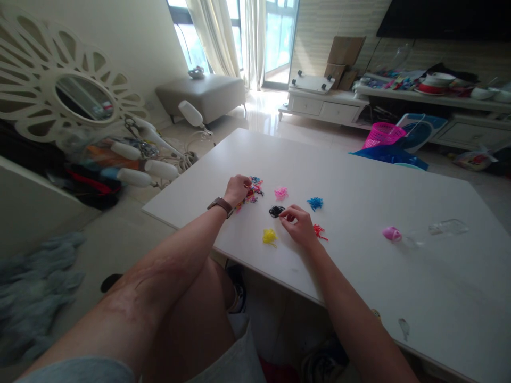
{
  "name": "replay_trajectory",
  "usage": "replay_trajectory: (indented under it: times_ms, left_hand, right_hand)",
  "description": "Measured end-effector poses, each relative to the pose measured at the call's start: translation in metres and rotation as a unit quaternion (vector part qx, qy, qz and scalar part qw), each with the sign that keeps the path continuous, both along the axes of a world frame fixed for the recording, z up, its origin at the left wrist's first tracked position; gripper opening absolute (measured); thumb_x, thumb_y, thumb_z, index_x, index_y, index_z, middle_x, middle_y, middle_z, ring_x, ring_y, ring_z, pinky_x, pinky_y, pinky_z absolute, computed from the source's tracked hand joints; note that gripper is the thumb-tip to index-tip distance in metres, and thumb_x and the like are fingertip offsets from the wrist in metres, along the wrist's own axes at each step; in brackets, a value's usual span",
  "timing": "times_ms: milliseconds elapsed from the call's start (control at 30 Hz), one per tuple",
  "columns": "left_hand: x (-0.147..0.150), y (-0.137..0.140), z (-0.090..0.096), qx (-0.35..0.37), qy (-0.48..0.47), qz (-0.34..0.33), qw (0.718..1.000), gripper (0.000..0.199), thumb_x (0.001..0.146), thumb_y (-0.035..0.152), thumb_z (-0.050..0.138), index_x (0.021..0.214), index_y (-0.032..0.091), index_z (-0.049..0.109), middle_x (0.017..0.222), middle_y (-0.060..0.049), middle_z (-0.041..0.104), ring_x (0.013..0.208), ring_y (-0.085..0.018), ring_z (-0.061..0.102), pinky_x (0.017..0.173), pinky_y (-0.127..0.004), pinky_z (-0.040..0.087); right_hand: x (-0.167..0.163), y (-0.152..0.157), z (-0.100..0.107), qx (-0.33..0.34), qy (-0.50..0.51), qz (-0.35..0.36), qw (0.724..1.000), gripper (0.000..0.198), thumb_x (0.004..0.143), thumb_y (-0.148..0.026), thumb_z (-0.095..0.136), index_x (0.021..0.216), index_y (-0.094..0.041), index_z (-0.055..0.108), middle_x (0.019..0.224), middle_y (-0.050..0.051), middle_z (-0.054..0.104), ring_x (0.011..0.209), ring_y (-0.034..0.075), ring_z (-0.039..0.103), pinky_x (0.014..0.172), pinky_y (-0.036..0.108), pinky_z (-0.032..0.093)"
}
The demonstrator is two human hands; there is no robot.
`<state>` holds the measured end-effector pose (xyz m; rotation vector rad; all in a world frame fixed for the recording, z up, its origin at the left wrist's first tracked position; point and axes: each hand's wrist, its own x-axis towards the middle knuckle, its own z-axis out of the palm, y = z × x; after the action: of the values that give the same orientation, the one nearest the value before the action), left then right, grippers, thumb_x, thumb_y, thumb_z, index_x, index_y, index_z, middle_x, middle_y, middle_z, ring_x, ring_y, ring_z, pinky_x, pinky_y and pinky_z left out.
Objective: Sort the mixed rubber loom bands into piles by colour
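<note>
My left hand (238, 190), with a brown-strapped watch on the wrist, is closed at a mixed pile of colourful small rubber bands (255, 187). Its fingertips reach into that pile, and whatever they pinch is hidden. My right hand (298, 225) has thumb and forefinger pinched together at the right edge of a pile of black rubber bands (275, 211); anything between them is too small to make out. Around it lie single-colour piles: pink bands (281, 193), blue bands (315, 202), yellow bands (269, 236) and red bands (320, 232), the red partly behind my right hand.
The piles lie on a white table (359, 181). Towards its right side are a pink-purple object (392, 234) and a clear container (447, 227) on its side. A white lamp (159, 169) stands past the left edge. A pink basket (383, 135) is beyond the far edge.
</note>
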<state>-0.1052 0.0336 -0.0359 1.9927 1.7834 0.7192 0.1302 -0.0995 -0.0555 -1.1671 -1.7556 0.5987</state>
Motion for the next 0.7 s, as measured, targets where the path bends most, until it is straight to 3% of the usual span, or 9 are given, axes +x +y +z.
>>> replay_trajectory:
  times_ms: [433,700]
  left_hand:
    - [0.001,0.0,0.002,0.003,-0.014,-0.004,1.0,0.022,0.07,0.009,0.062,0.084,0.013,0.078,0.084,-0.009,0.077,0.078,-0.02,0.069,0.074,-0.027,0.051]
    - [-0.001,-0.003,0.014,0.002,-0.02,0.015,1.0,0.019,0.073,0.013,0.063,0.085,0.016,0.078,0.084,-0.008,0.076,0.079,-0.02,0.069,0.074,-0.026,0.052]
  right_hand:
    - [0.0,-0.001,0.001,-0.005,-0.007,0.002,1.0,0.007,0.081,-0.019,0.062,0.079,-0.021,0.069,0.08,0.001,0.062,0.062,0.011,0.054,0.061,0.026,0.047]
    - [0.0,-0.001,0.001,-0.006,-0.01,0.003,1.0,0.007,0.081,-0.018,0.063,0.078,-0.021,0.069,0.079,0.001,0.062,0.061,0.011,0.054,0.06,0.025,0.047]
